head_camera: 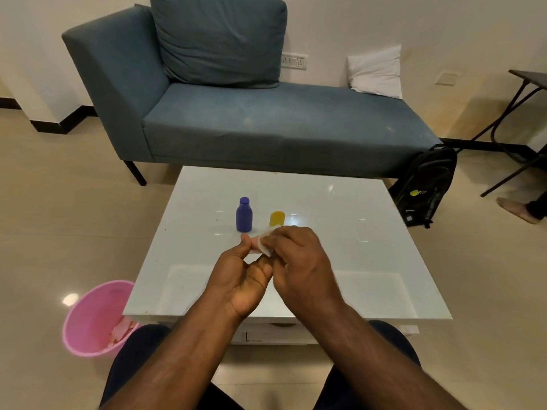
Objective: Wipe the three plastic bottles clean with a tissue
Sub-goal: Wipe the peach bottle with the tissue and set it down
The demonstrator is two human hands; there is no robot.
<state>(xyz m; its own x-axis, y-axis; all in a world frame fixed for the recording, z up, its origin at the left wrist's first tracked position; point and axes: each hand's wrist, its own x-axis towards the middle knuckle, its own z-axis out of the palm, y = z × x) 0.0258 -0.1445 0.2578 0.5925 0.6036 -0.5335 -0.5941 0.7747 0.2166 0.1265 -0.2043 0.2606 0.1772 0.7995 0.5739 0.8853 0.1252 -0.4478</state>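
White and glossy, the square low table (340,261) sits in front of my knees, its near edge just past them and its far edge close to a blue-grey fabric chaise sofa (266,122). Most of the tabletop is bare to the left, right and near side of my hands. A round pink plastic bin (91,318) stands on the tiled floor beside the table's near left corner, and a black backpack (426,187) leans by the far right corner.

My two hands meet over the middle of the table. My left hand (242,279) is palm up, thumb and fingers curled round a small pale pink plastic bottle (254,245), of which only a sliver shows. My right hand (299,261) pinches a crumpled white tissue (265,241) and presses it against that bottle.

Just beyond my hands, a small purple plastic bottle with a matching cap (244,215) stands upright on the table, apart from my fingers. To its right is a small yellow plastic bottle (277,218); my right hand and the tissue cover its lower part, so I cannot tell whether it touches them.

At the right edge of view, someone's bare foot (516,210) rests on the floor, and a dark side table (529,76) is cut off by the frame.
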